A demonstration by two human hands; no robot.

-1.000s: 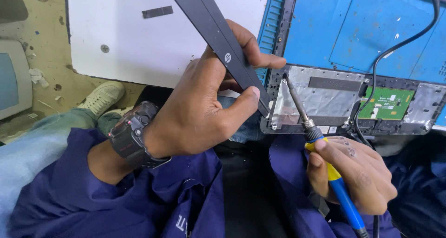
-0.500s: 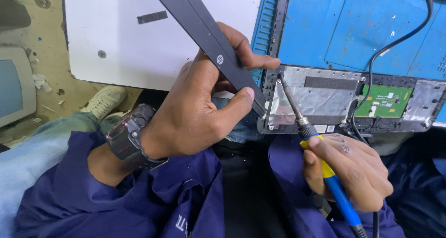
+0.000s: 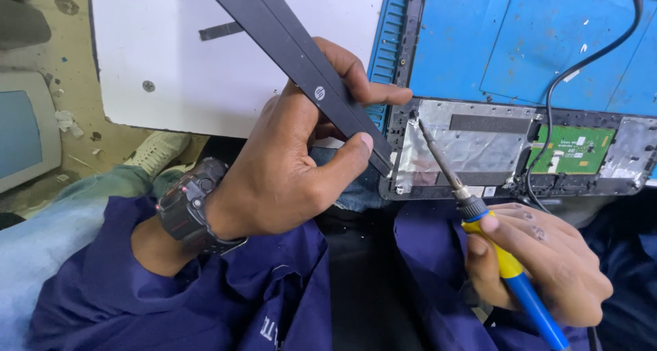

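Observation:
My left hand [image 3: 301, 145] grips a long black plastic bezel strip [image 3: 294, 49] that runs diagonally up to the left, thumb and fingers pinching its lower end. That end meets the corner of a dark laptop lid frame [image 3: 404, 186] lined with silver foil [image 3: 472, 145]. My right hand [image 3: 540, 262] holds a screwdriver with a yellow and blue handle [image 3: 513, 282]. Its metal shaft [image 3: 438, 159] points up and left, the tip on the foil near the frame's upper left corner. A black wristwatch [image 3: 191, 207] sits on my left wrist.
A small green circuit board [image 3: 571, 145] is fixed in the frame, with a black cable [image 3: 582, 63] curving up from it over a blue mat [image 3: 520, 43]. A white board [image 3: 178, 56] lies at upper left. A white shoe [image 3: 157, 152] and an old monitor [image 3: 20, 132] are on the floor.
The screwdriver tip has shifted slightly up and left along the foil toward the frame's corner. My left hand keeps its grip on the strip with little movement.

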